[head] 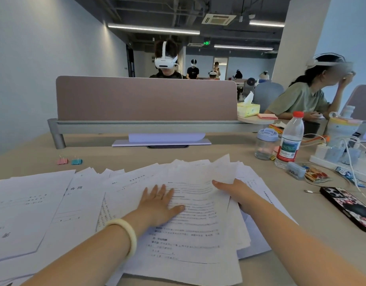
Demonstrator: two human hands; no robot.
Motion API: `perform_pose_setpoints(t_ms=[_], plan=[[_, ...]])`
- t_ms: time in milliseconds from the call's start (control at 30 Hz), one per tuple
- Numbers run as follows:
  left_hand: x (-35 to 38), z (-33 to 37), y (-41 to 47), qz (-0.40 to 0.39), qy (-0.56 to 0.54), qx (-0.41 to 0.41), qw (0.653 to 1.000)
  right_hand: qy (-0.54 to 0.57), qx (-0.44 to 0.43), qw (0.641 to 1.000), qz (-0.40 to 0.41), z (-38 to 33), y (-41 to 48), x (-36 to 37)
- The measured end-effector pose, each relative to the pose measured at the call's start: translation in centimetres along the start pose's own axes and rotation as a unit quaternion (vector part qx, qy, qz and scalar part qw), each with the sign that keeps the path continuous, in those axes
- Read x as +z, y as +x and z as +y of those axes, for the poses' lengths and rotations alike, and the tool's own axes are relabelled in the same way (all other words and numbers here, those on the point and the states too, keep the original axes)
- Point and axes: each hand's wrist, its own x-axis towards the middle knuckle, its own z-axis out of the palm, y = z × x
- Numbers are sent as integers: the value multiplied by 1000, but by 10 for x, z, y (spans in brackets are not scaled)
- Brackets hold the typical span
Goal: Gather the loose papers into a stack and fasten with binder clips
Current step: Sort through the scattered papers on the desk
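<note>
Loose white printed papers [60, 205] lie fanned across the near half of the desk, overlapping from the left edge to the right. My left hand [160, 205] rests flat, fingers spread, on the top sheet [198, 228] in the middle. My right hand [234, 191] grips the right edge of the gathered sheets, thumb on top and fingers hidden underneath. A pink binder clip [62, 161] and a teal binder clip [76, 161] sit side by side on the desk beyond the papers at the left, away from both hands.
A mauve divider panel [146, 99] closes the desk's far side. At the right stand a small jar [265, 144], a water bottle [289, 141], a power strip with cables [341, 159] and a phone in a patterned case [349, 207]. People sit beyond the divider and at the right.
</note>
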Motion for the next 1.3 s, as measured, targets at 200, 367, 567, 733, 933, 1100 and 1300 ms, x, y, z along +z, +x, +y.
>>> perform_pose_setpoints(t_ms=[200,367,567,733,933,1100,1300], plan=[[-6,28,18,19,-36,38,998,-112,28,993,-18,0,-5,-10],[-27,-17,14,115,-195,-58,972,-31,-4,999,44,-8,-10,-32],[-68,-22,-6,182,-485,10,855,33,-71,996,48,-50,-28,-42],[-118,-35,-15,275,-501,-34,820,49,-137,988,48,-79,-45,-56],[-106,-28,-21,162,-563,52,809,171,-111,979,26,-69,-44,-54],[-82,-1,-15,92,-565,108,813,196,-95,976,-16,-57,-36,-40],[-77,-9,-9,42,-597,123,792,161,-93,981,-61,-63,-34,-43]])
